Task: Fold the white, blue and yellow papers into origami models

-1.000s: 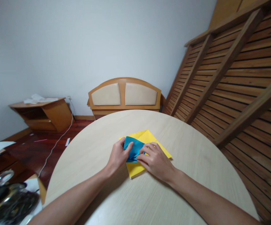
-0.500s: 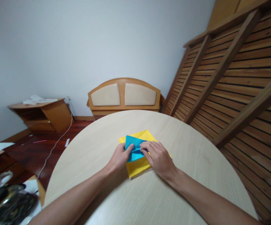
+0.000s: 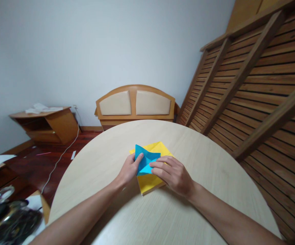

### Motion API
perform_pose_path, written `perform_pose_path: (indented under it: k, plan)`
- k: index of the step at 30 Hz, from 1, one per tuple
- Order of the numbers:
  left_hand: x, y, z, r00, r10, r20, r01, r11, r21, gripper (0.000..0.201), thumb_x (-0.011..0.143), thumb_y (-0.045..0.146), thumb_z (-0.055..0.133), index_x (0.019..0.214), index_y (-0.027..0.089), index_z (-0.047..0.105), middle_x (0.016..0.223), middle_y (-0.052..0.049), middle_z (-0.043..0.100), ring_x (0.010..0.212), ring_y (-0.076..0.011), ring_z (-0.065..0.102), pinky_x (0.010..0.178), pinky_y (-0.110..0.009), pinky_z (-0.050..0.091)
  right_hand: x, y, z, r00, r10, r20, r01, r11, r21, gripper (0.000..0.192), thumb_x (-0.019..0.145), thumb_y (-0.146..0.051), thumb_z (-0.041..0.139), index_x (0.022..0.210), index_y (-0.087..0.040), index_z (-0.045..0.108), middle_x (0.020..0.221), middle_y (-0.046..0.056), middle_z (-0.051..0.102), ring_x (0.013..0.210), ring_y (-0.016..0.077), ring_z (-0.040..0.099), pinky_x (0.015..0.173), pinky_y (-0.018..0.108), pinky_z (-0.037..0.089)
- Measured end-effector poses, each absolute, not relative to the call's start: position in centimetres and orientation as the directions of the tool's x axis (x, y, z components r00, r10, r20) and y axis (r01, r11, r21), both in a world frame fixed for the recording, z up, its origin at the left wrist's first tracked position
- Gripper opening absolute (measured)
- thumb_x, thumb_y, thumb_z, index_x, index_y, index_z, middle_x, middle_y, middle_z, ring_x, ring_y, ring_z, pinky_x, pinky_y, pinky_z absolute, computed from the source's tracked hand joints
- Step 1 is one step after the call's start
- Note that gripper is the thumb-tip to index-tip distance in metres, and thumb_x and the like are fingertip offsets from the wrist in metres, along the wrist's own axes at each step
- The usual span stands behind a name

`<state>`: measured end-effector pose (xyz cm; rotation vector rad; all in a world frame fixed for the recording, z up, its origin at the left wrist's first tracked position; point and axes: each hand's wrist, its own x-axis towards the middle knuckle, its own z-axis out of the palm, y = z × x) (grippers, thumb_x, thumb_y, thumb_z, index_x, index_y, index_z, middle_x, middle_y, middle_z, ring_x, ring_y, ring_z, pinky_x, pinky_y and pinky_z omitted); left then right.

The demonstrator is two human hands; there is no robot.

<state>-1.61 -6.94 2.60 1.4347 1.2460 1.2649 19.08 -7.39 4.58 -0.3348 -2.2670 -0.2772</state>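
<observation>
Pressing down on a blue paper (image 3: 146, 160), both hands work close together in the middle of the round worktop (image 3: 213, 177). The blue paper is folded and has pointy corners. It lies on top of a stack of yellow paper (image 3: 151, 182), and the yellow stack lies flat on the worktop, a bit nearer the far side than the near side.

The left hand (image 3: 129, 170) sits on the left side of the blue paper. Its fingers are curled, and one finger and the thumb pinch the left edge of the blue paper, so that hand is mostly closed on it. I think it grips there to keep the paper from sliding.

The right hand (image 3: 173, 173) lies on the right side. Its fingers are stretched out and almost flat, with the tips pushing on the blue paper. It is open and pressing, not gripping. I think it pushes flat like that to make a fold sharp.

The far corner of the blue paper sticks up a little, so the fold is not flat yet.

Far away, past the worktop, a wooden headboard (image 3: 135, 103) leans on the wall. On the right, a big frame of wooden slats (image 3: 259, 85) leans too. On the left, a small wooden cabinet (image 3: 48, 124) stands on the dark floor, with a white cable (image 3: 61, 158) running past it.
</observation>
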Motion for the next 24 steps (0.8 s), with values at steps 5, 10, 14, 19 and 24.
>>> perform_pose_path:
  k: [5,10,14,19,24]
  plan:
    - [-1.1,-7.7,3.4,0.231,0.96,0.16,0.05,-0.176,0.983,0.044,0.076,0.056,0.071,0.088,0.014,0.07,0.091,-0.009,0.072,0.078,-0.0208,0.063,0.077,-0.034,0.053,18.9,-7.2,4.7,-0.568,0.251,0.784,0.353,0.934,-0.043,0.021,0.101,-0.021,0.048,0.112,-0.025,0.064,0.111,0.005,0.074,0.107,0.0194,0.068,0.092,0.04,0.056]
    - [-0.6,-7.8,3.5,0.32,0.93,0.179,0.005,-0.19,0.982,0.031,0.07,0.039,0.079,0.089,0.016,0.072,0.096,-0.007,0.073,0.086,-0.0226,0.065,0.086,-0.036,0.053,19.1,-7.0,4.5,-0.583,0.202,0.787,0.275,0.96,-0.043,0.018,0.1,-0.021,0.048,0.109,-0.02,0.064,0.113,0.008,0.073,0.116,0.02,0.064,0.101,0.04,0.054]
    - [-0.8,-7.4,3.0,0.202,0.96,0.195,0.041,-0.207,0.977,0.016,0.069,0.028,0.072,0.079,0.015,0.071,0.087,-0.007,0.073,0.079,-0.022,0.066,0.079,-0.035,0.055,19.4,-7.3,4.8,-0.656,0.04,0.754,0.22,0.965,0.141,0.023,0.102,-0.018,0.042,0.107,-0.02,0.065,0.113,0.005,0.074,0.12,0.0197,0.061,0.105,0.042,0.05]
    - [-1.8,-6.9,3.3,0.032,0.986,0.164,0.142,-0.167,0.976,0.016,0.068,0.028,0.066,0.074,0.013,0.071,0.079,-0.006,0.073,0.073,-0.0222,0.065,0.072,-0.034,0.055,19.9,-7.2,6.0,-0.697,-0.245,0.674,0.162,0.862,0.48,0.021,0.099,-0.02,0.049,0.099,-0.024,0.069,0.11,-0.002,0.075,0.11,0.0143,0.064,0.103,0.033,0.048]
    - [-2.4,-6.4,3.9,-0.13,0.973,0.191,0.187,-0.165,0.968,0.03,0.071,0.034,0.063,0.089,0.013,0.071,0.091,-0.007,0.075,0.084,-0.0264,0.067,0.075,-0.035,0.054,21.0,-6.2,6.7,-0.73,-0.178,0.66,0.214,0.858,0.468,0.018,0.097,-0.018,0.051,0.092,-0.021,0.068,0.099,0.0,0.076,0.111,0.0178,0.063,0.101,0.035,0.045]
